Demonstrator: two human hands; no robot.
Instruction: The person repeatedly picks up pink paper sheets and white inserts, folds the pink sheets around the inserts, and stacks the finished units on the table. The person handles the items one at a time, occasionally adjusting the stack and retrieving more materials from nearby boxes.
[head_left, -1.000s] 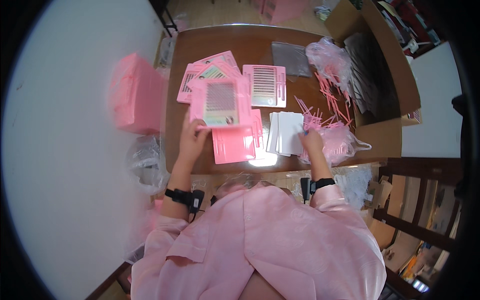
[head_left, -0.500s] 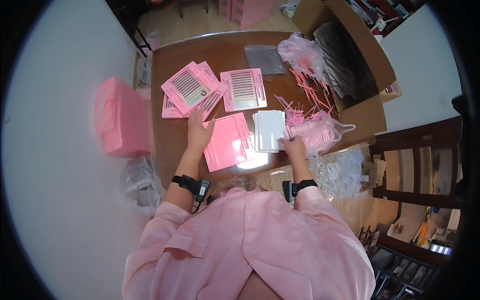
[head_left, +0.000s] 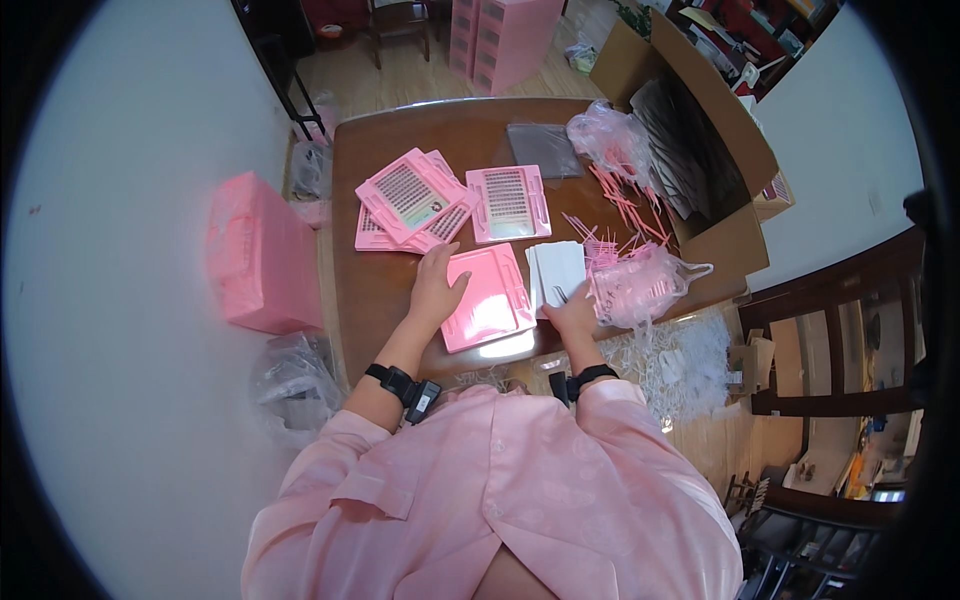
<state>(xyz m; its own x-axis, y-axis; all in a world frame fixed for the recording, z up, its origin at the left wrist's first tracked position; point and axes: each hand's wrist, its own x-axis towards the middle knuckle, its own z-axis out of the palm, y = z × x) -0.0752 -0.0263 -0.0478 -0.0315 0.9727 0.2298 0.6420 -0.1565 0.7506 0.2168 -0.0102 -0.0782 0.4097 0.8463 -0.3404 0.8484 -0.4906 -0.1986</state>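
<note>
A pink plastic tray (head_left: 485, 285) with a glossy, light-reflecting face lies in front of me. My left hand (head_left: 437, 287) rests along its left edge, fingers stretched out and thumb apart over the rim. Just right of the tray lies a small stack of white cards (head_left: 556, 265). Over their lower edge, my right hand (head_left: 574, 314) is closed on a pair of tweezers (head_left: 560, 294), whose thin dark tips point up and left. Beyond the tray are several overlapping pink lash trays (head_left: 408, 195) with rows of dark lash clusters, and another lash tray (head_left: 508, 203) stands apart.
A clear bag of pink pieces (head_left: 637, 287) sits right of my right hand, beside loose pink sticks (head_left: 630, 205). Farther back are a crumpled bag (head_left: 610, 140), a grey plastic sheet (head_left: 545, 150) and an open cardboard box (head_left: 735, 130). A pink wrapped package (head_left: 262, 255) stands left of the table.
The whole view has shifted, so the table sits lower and farther right. My right hand has moved from the cards' right edge to their lower edge; the tweezers' tips now show over them.
</note>
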